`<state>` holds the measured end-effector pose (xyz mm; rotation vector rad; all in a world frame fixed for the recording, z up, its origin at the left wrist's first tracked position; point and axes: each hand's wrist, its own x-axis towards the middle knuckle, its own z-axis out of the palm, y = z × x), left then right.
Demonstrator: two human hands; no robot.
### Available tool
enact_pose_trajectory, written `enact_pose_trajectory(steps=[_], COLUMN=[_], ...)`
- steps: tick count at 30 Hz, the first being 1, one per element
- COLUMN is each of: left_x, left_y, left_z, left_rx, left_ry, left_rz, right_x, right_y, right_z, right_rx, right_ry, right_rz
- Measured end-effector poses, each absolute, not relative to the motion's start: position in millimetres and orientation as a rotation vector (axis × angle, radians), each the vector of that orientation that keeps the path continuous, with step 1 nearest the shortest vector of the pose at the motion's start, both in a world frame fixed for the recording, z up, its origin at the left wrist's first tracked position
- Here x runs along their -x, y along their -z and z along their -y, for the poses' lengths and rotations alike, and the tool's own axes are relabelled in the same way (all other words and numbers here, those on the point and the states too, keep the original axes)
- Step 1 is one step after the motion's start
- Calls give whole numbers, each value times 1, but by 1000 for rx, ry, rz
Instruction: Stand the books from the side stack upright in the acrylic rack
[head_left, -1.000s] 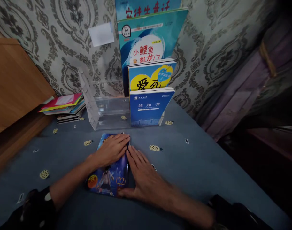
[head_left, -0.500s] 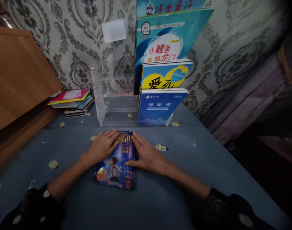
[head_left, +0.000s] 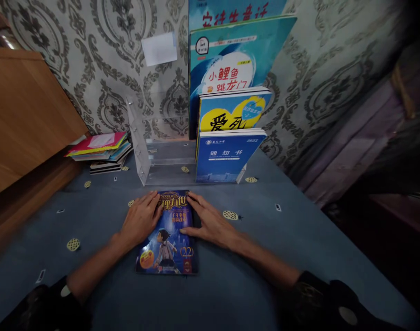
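A blue paperback book [head_left: 168,239] with a cartoon child and "(22)" on its cover lies face up on the table. Along its upper left edge is my left hand [head_left: 141,218], fingers close together and curved onto the cover. My right hand [head_left: 210,223] holds the right side, its thumb on the cover and its fingertips at the top right corner. Just beyond the book stands a clear acrylic rack [head_left: 165,174]. On the rack's right half, several books stand in tiers, with a blue booklet [head_left: 227,158] in front and a teal picture book [head_left: 244,50] higher up.
A stack of thin books [head_left: 103,147] lies at the back left, beside a wooden panel [head_left: 31,110]. The blue tablecloth [head_left: 251,285] has a pineapple print. Patterned wallpaper [head_left: 120,27] rises behind, and lilac fabric [head_left: 361,133] hangs at the right.
The book has turned slightly, and more of its title shows between my hands. My left hand has shifted slightly left on it. The view has moved a little too.
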<state>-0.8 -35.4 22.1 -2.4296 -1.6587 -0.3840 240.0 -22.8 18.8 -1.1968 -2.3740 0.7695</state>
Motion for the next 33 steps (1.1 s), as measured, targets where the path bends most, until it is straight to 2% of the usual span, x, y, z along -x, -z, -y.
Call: enact_pose_trajectory(steps=[12, 18, 26, 33], left_x=[-25, -28, -22, -16], left_y=[-23, -17, -22, -25], left_z=[-2, -17, -11, 11], left_rx=[2860, 2968, 3062, 3126], left_ry=[424, 459, 520, 486], left_rz=[1238, 1186, 1035, 949], right_x=[-239, -240, -241, -249], right_y=[-16, -14, -1, 1], right_z=[26, 27, 23, 13], right_rx=[1154, 1102, 1040, 955], right_ry=[-737, -701, -660, -738], right_rz=[2330, 2320, 2184, 2325])
